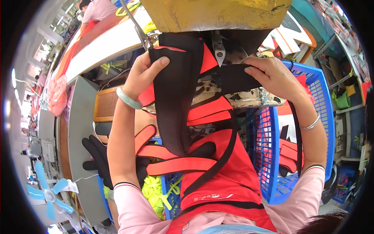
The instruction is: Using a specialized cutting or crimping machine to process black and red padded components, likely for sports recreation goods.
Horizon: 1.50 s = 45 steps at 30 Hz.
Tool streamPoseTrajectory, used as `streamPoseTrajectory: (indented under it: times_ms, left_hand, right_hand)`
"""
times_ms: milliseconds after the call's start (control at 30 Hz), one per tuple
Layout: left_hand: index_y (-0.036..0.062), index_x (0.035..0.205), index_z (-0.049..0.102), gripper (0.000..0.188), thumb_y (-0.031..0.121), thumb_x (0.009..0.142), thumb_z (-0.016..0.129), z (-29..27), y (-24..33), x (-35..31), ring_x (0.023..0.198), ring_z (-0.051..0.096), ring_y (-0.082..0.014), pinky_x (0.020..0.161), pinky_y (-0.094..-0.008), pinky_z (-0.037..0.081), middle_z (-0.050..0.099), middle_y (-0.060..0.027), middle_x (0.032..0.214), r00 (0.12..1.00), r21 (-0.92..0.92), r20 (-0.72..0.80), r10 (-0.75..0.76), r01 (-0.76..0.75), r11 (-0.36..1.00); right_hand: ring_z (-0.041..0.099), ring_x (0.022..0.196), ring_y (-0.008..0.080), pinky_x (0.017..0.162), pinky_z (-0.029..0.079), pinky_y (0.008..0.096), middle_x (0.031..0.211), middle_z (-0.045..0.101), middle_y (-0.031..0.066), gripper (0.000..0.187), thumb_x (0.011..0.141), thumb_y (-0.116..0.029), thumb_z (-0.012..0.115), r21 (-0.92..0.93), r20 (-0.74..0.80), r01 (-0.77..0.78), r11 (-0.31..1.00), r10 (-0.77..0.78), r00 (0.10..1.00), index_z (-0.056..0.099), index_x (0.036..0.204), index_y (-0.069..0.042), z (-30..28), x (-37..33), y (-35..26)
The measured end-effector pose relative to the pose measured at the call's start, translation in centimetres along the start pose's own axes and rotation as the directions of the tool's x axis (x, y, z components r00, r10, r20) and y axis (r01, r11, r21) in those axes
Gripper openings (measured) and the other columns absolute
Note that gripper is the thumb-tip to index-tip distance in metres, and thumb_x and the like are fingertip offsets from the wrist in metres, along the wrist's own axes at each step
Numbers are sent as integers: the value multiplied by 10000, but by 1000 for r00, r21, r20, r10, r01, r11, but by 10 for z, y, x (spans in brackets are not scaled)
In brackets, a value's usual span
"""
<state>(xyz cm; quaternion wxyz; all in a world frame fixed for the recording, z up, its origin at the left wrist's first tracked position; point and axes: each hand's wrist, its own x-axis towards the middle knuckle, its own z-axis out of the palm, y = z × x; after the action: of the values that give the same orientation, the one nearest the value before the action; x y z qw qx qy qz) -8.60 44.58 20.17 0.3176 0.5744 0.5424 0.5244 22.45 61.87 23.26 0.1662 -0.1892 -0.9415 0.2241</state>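
Observation:
My left hand (146, 74) grips the upper left edge of a black padded fabric piece (175, 85), thumb on top and fingers underneath. Coral-red lining shows along its folded edges. The piece hangs down toward my lap. My right hand (274, 76) pinches the right part of a black fabric strip (237, 78) between thumb and fingers. That strip lies under a pointed metal machine part (220, 54), below a worn yellow machine housing (218, 15). Whether strip and padded piece are joined is hidden. Several coral-and-black fabric strips (179, 165) lie over my red apron (230, 156).
A blue plastic basket (327, 101) holding red and black pieces stands at my right. Black glove-like pieces (95, 156) and bright yellow straps (154, 195) lie at lower left. A blue fan (48, 195) stands further left. Another person (97, 11) is at a long white table (105, 43).

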Motion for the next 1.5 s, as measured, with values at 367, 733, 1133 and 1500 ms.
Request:
streamPoseTrajectory:
  times_ms: [367, 733, 1133, 1500]
  left_hand:
    - [-23, 1214, 589, 312, 203, 999, 599, 4, -3, 4, 951, 619, -96, 857, -267, 509, 675, -35, 1054, 999, 5, -34, -14, 14, 1000]
    - [-14, 1191, 604, 278, 188, 1001, 591, -5, 3, -5, 963, 605, -96, 862, -264, 494, 670, -25, 1054, 990, 66, -138, -8, 17, 998]
    - [0, 1376, 474, 499, 52, 915, 659, 0, 30, -90, 1087, 590, -123, 972, -290, 469, 634, -51, 1194, 962, -55, 106, -252, 259, 964]
    - [34, 1146, 599, 408, 61, 771, 758, 125, -3, -133, 1385, 370, -371, 1127, -463, 284, 396, -185, 1501, 957, 446, 227, 181, -267, 854]
  right_hand:
    - [639, 787, 287, 755, 505, 351, 876, 662, 207, 327, 953, -211, 622, 42, 60, -39, 998, 37, 998, 632, 1173, 30, -1, 10, 16]
    - [641, 1039, 332, 909, 489, 387, 1113, 677, 168, 374, 965, -316, 567, -56, 118, -100, 993, 106, 987, 643, 1214, -47, -6, 9, 25]
    - [626, 798, 297, 768, 484, 373, 838, 641, 200, 282, 952, -194, 571, 241, -7, -118, 963, 123, 992, 624, 1094, 44, -10, -65, 7]
    - [587, 770, 176, 716, 470, 301, 829, 638, 110, 247, 963, -156, 599, 330, -77, 32, 944, -7, 997, 621, 1142, 13, -12, -101, -29]
